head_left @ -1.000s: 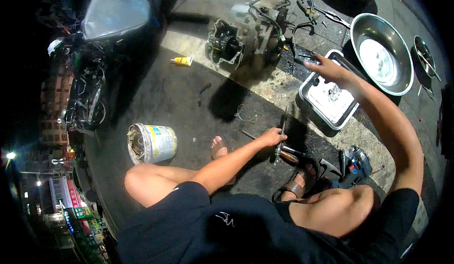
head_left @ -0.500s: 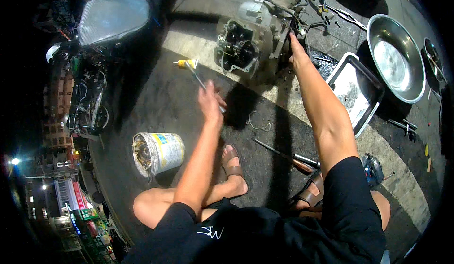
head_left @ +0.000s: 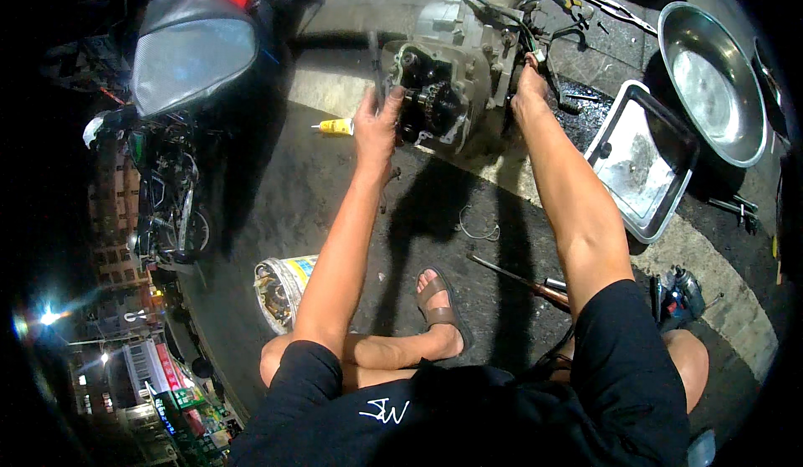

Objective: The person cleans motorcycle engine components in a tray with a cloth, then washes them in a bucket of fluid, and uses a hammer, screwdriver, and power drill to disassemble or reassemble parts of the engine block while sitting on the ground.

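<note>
While my left hand (head_left: 376, 124) grips the engine (head_left: 456, 69) by its open gear side, fingers wrapped on the casing, my right hand (head_left: 529, 90) clasps the far edge. Sitting on the pavement (head_left: 276, 182), it looks heavy, rigid, oily, so I'd hold solid casing, not cables.

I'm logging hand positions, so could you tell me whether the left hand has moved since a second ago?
Yes. The left hand went from near the foot forward to the engine block, gripping its left side.

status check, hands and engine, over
Left hand on the engine at its gear side. Right hand on its far side. Hose and wires drape over the top.
</note>
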Action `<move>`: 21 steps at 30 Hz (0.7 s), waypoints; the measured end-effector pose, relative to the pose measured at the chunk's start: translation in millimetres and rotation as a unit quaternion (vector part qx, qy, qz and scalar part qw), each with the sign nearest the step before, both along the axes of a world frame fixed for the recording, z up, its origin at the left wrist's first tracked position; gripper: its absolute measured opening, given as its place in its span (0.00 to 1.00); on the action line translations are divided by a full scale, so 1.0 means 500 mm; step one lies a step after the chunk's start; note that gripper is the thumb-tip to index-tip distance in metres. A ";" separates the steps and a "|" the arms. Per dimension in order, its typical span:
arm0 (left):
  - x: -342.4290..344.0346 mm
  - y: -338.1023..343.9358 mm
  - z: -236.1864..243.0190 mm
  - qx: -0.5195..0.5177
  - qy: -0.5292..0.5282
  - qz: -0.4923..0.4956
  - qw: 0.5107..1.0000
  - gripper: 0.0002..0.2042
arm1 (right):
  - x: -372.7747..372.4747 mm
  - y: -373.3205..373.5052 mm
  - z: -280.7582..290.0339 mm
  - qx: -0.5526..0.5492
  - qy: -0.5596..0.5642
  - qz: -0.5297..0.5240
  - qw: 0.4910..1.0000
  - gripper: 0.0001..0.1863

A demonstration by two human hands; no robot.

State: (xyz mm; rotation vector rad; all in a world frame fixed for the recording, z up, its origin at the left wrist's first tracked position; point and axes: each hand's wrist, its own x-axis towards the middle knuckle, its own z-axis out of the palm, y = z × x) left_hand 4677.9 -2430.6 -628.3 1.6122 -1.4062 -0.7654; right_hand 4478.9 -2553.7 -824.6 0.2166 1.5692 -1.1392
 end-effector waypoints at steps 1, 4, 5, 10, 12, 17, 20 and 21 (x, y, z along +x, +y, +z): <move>-0.001 -0.002 -0.001 0.015 0.010 0.007 1.000 0.20 | 0.004 0.004 -0.004 -0.019 0.028 -0.023 0.999 0.42; -0.002 -0.008 -0.003 0.021 0.007 0.009 1.000 0.18 | -0.002 0.006 -0.021 -0.021 0.112 0.026 0.993 0.43; -0.004 -0.012 0.000 0.016 -0.001 0.005 1.000 0.17 | -0.006 0.000 -0.029 -0.027 0.113 0.025 0.993 0.43; 0.006 -0.012 -0.006 0.024 0.006 0.010 1.000 0.19 | 0.017 0.013 -0.017 -0.048 0.200 0.012 0.979 0.37; 0.020 -0.006 -0.011 0.008 0.006 0.020 1.000 0.18 | 0.029 0.041 0.038 -0.098 0.177 0.000 0.979 0.33; 0.005 -0.018 -0.027 0.007 0.033 0.001 0.999 0.22 | -0.011 0.019 -0.042 -0.103 0.129 0.017 0.986 0.34; 0.011 -0.013 -0.015 0.010 0.000 -0.006 1.000 0.22 | -0.003 0.034 -0.024 -0.151 0.105 0.037 0.982 0.41; 0.010 -0.009 -0.010 0.013 -0.010 -0.009 1.000 0.22 | -0.006 0.046 -0.017 -0.157 0.119 0.060 0.979 0.43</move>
